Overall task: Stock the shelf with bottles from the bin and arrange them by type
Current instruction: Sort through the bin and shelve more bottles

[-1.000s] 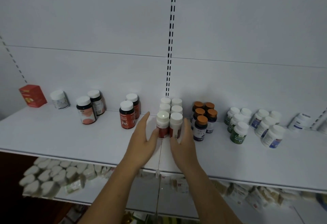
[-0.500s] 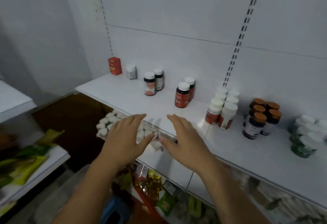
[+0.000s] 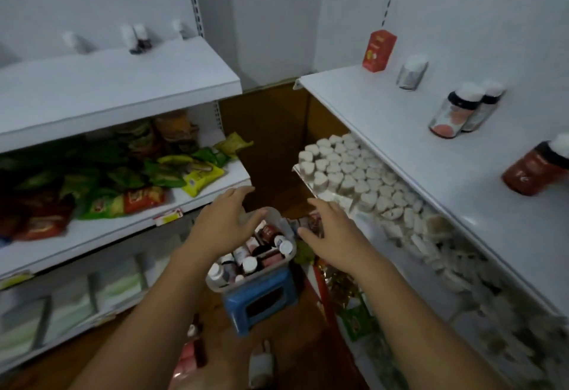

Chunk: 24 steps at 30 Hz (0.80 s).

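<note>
Nearest you, on the brown floor, a white-capped bottle [image 3: 261, 362] lies blurred between your forearms. Just beyond it stands a blue stool [image 3: 237, 300], and on it sits the clear bin [image 3: 219, 287], packed with upright bottles [image 3: 250, 264] with white and dark caps.

Your left hand [image 3: 221, 223] hangs over the far left part of the bin with its fingers spread and straight, holding nothing; whether it touches the rim cannot be told. Your right hand [image 3: 335, 235] is just right of the bin, also spread and empty, palm down.

Farther on the right, a lower board carries tight rows of white heart-shaped caps [image 3: 354, 171]. Above it is the shelf [image 3: 385, 131], with a dark red bottle [image 3: 535, 168] nearest, then a pair of pink-labelled bottles [image 3: 455, 112] touching each other, a small white bottle [image 3: 412, 72], and a red box [image 3: 378, 51] farthest back.

On the left, green and red snack packets [image 3: 123, 180] are piled on a middle board. A few small bottles [image 3: 138, 38] stand at the back of the board above them.
</note>
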Available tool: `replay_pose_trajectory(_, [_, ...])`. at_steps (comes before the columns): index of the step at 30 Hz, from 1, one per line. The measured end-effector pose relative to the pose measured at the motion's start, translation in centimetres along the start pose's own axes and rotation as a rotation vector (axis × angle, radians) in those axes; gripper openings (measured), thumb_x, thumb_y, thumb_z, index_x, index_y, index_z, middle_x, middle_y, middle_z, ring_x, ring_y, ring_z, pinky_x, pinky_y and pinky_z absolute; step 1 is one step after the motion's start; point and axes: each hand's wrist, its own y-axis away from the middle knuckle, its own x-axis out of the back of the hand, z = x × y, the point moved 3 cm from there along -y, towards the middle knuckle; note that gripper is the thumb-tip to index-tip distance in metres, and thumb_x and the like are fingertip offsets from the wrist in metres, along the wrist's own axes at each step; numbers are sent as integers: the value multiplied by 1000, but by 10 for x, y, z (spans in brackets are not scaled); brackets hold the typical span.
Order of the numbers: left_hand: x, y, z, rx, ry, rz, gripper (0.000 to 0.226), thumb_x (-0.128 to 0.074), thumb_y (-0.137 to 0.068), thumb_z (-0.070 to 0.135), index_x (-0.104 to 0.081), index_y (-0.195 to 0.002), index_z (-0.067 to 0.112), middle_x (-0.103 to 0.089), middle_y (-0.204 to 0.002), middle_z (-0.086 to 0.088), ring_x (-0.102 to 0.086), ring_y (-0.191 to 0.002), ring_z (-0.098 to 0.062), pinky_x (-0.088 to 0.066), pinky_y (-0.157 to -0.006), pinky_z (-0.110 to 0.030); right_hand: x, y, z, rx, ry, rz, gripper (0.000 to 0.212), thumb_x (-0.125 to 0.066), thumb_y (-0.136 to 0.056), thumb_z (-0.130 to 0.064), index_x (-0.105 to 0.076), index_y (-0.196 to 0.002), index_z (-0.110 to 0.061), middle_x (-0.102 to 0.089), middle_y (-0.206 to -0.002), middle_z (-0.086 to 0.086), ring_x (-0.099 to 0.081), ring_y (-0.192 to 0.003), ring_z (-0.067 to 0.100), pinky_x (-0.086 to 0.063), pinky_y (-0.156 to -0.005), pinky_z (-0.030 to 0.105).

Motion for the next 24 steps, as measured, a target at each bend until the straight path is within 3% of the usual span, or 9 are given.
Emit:
replay_pose_trajectory(7, [-57,-46,-97,160,109,-172,60,-59,-100,55,-46,-150,25,-58,-146,-3,-59,-130,-26,-53,-100,-42,-74,-91,10,-121,-20,-199,62,-62,-100,-43,-38,-154,-24,-42,-152,4,-48,-135,27,-47,-106,43])
replay_pose_trajectory(12, [-115,-66,-144,244,169,-311,56,-63,-101,46,-48,-151,24,-57,-150,-3,-58,-132,-27,-51,-104,-41,-134,-141,31,-214,-51,-314,64,-62,-98,-48,-35,-155,-34,-49,-150,2,-53,-133,28,-49,-106,47])
replay_pose_trajectory(14, [-142,-71,-159,279,196,-402,55,-63,-102,42,-48,-151,23,-58,-148,-4,-59,-129,-29,-51,-103,-41,-160,-156,43,-257,-46,-365,62,-63,-100,-41,-38,-155,-26,-53,-146,7,-56,-129,31,-49,-103,43])
replay_pose_trajectory(18, [-204,-77,-188,340,251,-510,53,-67,-99,37,-53,-146,16,-59,-143,-13,-59,-127,-33,-52,-100,-43,-213,-182,72,-320,5,-443,51,-65,-99,-25,-50,-147,-16,-62,-133,13,-60,-104,26,-52,-89,37])
replay_pose_trajectory(24, [-287,-96,-213,358,275,-660,82,-61,-82,57,-48,-154,20,-61,-135,-19,-63,-118,-38,-56,-95,-46,-286,-207,114,-246,239,-569,65,-74,-89,-29,-43,-145,-20,-58,-134,13,-62,-111,32,-56,-89,40])
